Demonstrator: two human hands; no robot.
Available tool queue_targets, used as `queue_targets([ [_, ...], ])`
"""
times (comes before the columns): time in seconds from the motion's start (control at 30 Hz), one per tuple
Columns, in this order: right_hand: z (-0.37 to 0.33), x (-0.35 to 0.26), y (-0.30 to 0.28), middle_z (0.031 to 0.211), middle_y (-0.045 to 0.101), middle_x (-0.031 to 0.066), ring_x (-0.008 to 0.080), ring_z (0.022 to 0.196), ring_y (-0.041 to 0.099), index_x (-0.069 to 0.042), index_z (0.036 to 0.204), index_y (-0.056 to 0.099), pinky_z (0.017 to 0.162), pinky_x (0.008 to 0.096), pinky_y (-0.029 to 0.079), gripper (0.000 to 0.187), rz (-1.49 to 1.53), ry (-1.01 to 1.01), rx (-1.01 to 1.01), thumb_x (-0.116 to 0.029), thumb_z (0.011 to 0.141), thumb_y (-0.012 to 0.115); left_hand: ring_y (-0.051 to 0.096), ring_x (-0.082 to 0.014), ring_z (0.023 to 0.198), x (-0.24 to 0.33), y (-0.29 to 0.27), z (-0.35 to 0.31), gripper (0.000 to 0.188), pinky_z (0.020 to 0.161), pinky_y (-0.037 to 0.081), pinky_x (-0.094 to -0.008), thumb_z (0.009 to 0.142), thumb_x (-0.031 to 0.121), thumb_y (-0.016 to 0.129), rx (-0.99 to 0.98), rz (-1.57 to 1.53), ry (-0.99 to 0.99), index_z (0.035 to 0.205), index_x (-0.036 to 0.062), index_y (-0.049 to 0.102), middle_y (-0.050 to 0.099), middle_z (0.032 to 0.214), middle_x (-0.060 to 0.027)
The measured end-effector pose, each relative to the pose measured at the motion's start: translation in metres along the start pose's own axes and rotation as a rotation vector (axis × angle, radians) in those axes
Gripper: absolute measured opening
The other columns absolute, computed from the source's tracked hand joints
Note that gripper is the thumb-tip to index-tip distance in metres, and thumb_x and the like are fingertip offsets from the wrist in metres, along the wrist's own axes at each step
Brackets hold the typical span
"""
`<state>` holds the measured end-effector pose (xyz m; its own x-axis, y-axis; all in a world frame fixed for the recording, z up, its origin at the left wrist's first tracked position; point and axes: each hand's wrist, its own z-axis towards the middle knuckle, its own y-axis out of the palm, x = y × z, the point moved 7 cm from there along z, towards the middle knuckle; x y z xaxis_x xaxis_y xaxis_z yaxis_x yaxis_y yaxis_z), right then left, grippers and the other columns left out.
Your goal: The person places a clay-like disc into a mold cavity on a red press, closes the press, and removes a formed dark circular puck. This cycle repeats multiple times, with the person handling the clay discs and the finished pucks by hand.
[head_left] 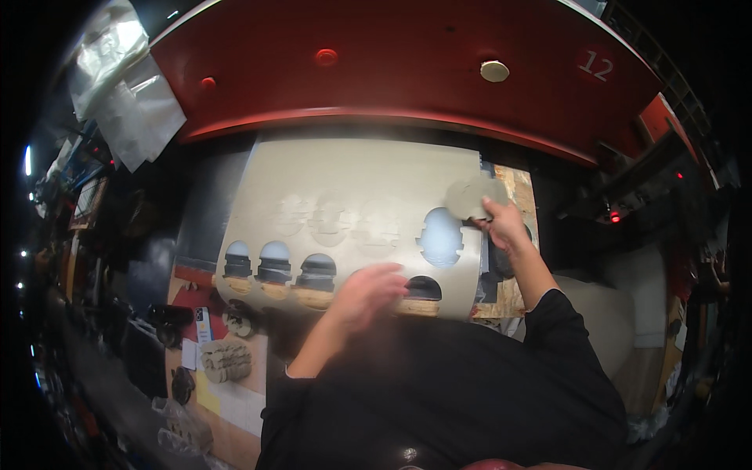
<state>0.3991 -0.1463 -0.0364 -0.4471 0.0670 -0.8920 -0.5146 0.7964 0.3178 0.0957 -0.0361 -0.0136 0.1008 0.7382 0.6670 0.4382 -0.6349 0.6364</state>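
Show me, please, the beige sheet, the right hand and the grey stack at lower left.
Beige sheet (352,172): head view, bare upper part.
Right hand (507,225): head view, middle of hand.
Grey stack (226,361): head view, its middle.

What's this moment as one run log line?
right hand: holding flat grey piece, maybe several; left hand: open, blurred, over holed sheet, touch unclear; stack: lower left
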Motion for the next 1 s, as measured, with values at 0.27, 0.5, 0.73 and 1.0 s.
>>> queue_targets([
  [0.27,0.010,-0.029,0.039,0.107,0.066,0.0090,0.0198,0.095,0.065,-0.005,0.122,0.059,0.083,0.0353,0.053,0.029,-0.266,-0.340,0.059,-0.018,0.097,0.055,0.051,-0.0052,0.074,-0.034,-0.036,0.006,0.020,0.068,0.041,-0.0183,0.089,0.003,0.061,0.166,-0.197,0.104,0.108,0.0085,0.055,0.055,0.086,0.0023],
  [0.5,-0.051,0.013,0.171,0.108,0.069,0.0130,0.0311,0.099,0.066,-0.007,0.109,0.067,0.085,0.0389,0.053,0.044,-1.041,-1.144,-0.231,0.007,0.069,0.057,0.051,-0.0052,0.077,-0.030,-0.021,0.003,0.030,0.068,0.042,-0.0184,0.087,0.004,0.063,0.121,-0.096,0.129,0.114,0.0079,0.053,0.055,0.093,0.0013],
  [0.73,-0.065,0.038,0.175,0.098,0.069,0.0131,0.0323,0.090,0.066,-0.007,0.098,0.067,0.076,0.0396,0.054,0.035,-1.073,-1.093,-0.369,0.005,0.067,0.060,0.056,-0.0140,0.096,-0.019,-0.033,-0.008,0.045,0.082,0.047,-0.0311,0.086,0.004,0.064,0.316,0.035,0.105,0.127,0.0133,0.048,0.049,0.116,-0.0010],
  [1.0,-0.057,0.037,0.179,0.093,0.070,0.0118,0.0335,0.083,0.066,-0.007,0.097,0.067,0.072,0.0410,0.054,0.030,-1.052,-0.991,-0.309,0.002,0.068,0.062,0.052,-0.0160,0.108,-0.018,-0.027,-0.005,0.058,0.095,0.042,-0.0349,0.084,-0.004,0.061,0.170,-0.093,0.175,0.136,0.0154,0.043,0.040,0.130,0.0001],
])
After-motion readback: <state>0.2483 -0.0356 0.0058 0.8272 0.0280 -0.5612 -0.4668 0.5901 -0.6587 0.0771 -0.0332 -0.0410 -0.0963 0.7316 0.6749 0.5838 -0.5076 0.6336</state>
